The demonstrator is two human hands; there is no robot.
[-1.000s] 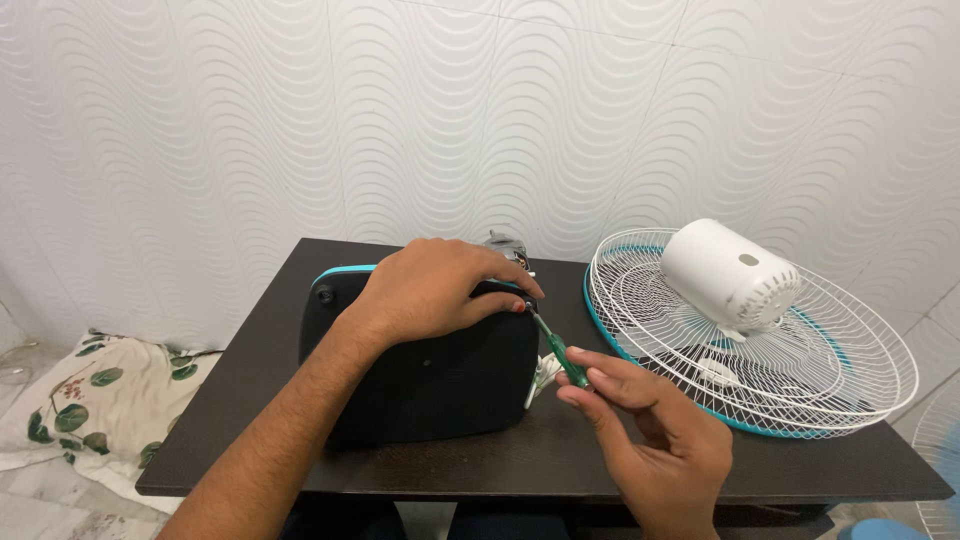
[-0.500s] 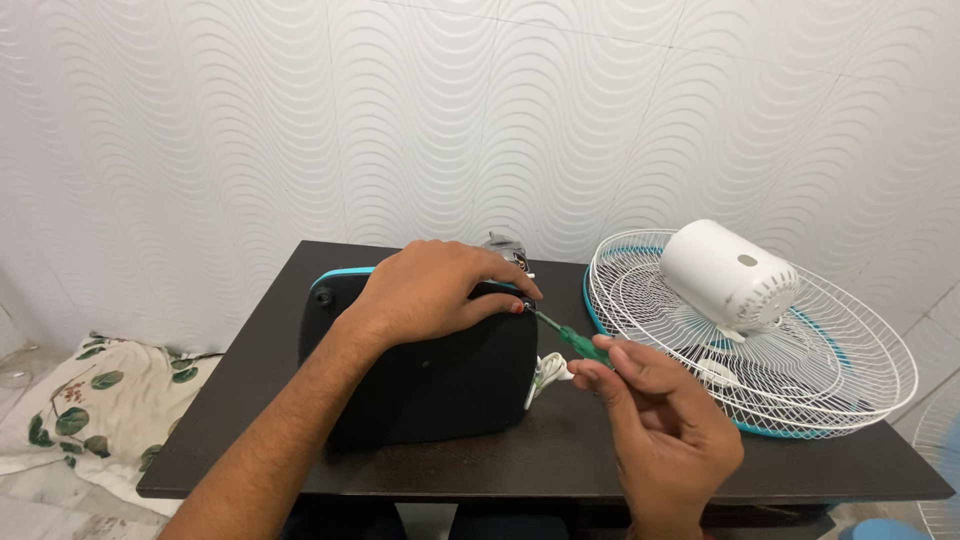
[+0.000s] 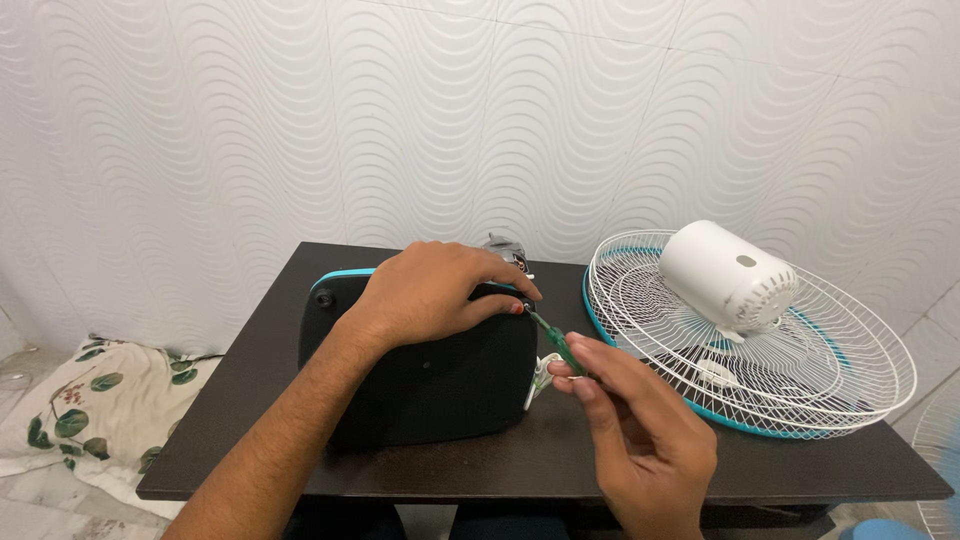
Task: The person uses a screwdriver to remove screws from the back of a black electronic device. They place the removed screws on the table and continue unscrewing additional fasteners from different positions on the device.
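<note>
A black fan base with a teal rim [image 3: 430,385] lies flat on the dark table [image 3: 700,450]. My left hand [image 3: 435,290] rests on its upper right part, fingers pressing down near the corner. My right hand [image 3: 640,435] grips a green-handled screwdriver [image 3: 553,340], whose tip points up-left at the base's top right corner, right beside my left fingertips. A grey motor part [image 3: 505,248] pokes out behind my left hand. A white cable piece [image 3: 541,375] shows at the base's right edge.
A white wire fan guard with a teal ring [image 3: 800,370] lies on the table's right side, with a white motor housing [image 3: 725,275] resting on it. A leaf-patterned cloth [image 3: 90,415] lies on the floor at left. A wavy white wall stands behind.
My right hand has lifted and turned the screwdriver, bringing its tip up to the base's top right corner. My left hand has stayed on the base.
</note>
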